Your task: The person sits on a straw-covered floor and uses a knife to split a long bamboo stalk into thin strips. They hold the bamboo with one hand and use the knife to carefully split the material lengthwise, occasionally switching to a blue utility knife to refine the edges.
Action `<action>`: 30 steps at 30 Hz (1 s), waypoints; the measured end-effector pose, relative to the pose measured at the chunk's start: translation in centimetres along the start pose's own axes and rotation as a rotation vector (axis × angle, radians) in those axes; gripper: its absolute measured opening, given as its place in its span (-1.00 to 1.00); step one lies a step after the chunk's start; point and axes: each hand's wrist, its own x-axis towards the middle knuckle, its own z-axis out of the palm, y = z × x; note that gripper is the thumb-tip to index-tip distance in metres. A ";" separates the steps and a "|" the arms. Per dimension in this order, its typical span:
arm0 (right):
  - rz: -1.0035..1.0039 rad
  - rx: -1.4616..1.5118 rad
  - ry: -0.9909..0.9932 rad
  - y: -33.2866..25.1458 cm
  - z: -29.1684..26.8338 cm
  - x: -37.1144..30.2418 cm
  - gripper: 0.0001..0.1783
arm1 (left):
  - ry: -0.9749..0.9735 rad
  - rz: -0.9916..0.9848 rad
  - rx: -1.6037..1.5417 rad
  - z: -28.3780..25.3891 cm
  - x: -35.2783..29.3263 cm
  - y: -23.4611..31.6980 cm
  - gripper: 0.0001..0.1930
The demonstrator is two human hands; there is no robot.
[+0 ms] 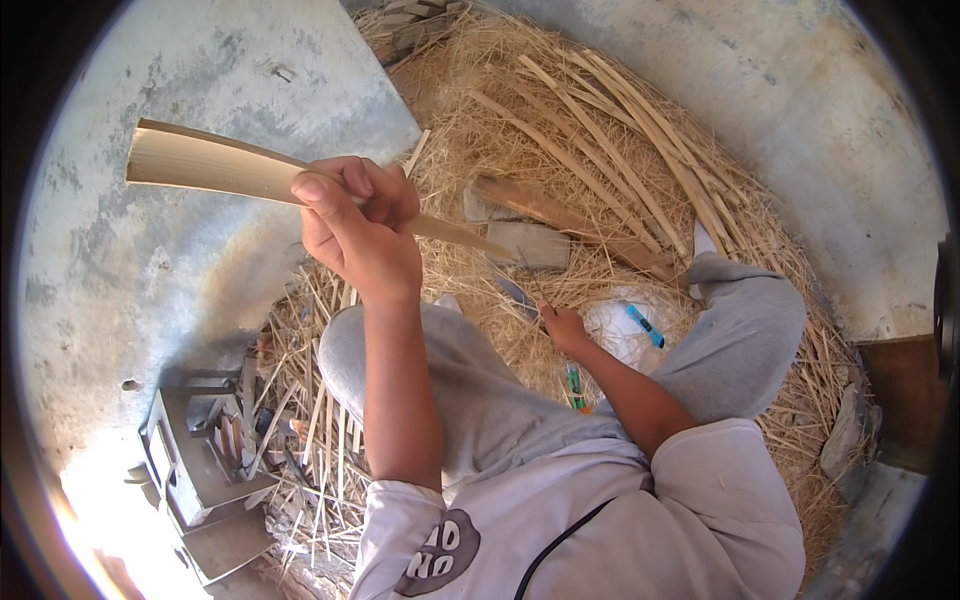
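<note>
Two hands, both occupied: L hand [360, 225] grips the pale split strip [215, 165] partway along, raised fwd of the L knee [345, 350]; R hand [563, 330] is closed round a knife [517, 297], blade nr the strip's tapered end. Poss. risks: sharp strip edges nicking L hand if it slides; blade slipping twd the L knee b/c it's close. Shirt [590, 545] has pale lettering on a dark patch [440, 555], partly folded; blue tool [646, 326]: print too small to read.

The strip [215, 164] is pale tan, the shavings [445, 85] golden. Trousers [745, 325] are plain grey, the wall [230, 90] mottled blue-grey.
</note>
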 end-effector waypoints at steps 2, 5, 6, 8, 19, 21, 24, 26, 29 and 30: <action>0.123 0.145 -0.070 -2.7 -0.3 -1.0 -0.27 | 0.005 0.005 0.025 -0.3 0.2 0.1 -0.47; 0.131 0.313 -0.051 -3.8 -0.4 -1.8 -0.31 | 0.021 -0.022 0.005 -0.4 0.2 0.0 -0.52; 0.151 0.323 -0.059 -4.2 -0.5 -2.0 -0.31 | 0.028 -0.032 -0.039 -0.3 0.3 -0.1 -0.55; 0.191 0.345 -0.074 -5.1 -0.5 -2.3 -0.32 | 0.036 -0.024 -0.090 -0.1 0.5 -0.5 -0.59; -0.245 0.307 0.091 -10.5 -0.5 -6.1 -0.30 | -0.101 0.138 0.139 0.6 -0.9 -1.5 -0.72; -0.319 0.263 0.132 -10.5 -0.2 -6.6 -0.29 | -0.045 0.163 0.163 1.0 -1.1 -1.7 -0.70; -0.135 0.096 0.119 -4.8 0.5 -3.2 -0.28 | 0.015 0.160 0.164 1.4 -1.2 -1.8 -0.68; -0.027 -0.161 0.130 0.8 0.3 -0.5 -0.28 | 0.047 0.147 0.154 2.1 -1.0 -1.6 -0.68; 0.006 0.088 0.072 -3.6 0.8 -2.4 -0.26 | 0.074 0.131 0.181 1.6 -1.0 -1.4 -0.69; -0.072 0.124 0.078 -5.5 0.6 -3.6 -0.25 | 0.073 0.136 0.179 1.4 -1.0 -1.4 -0.68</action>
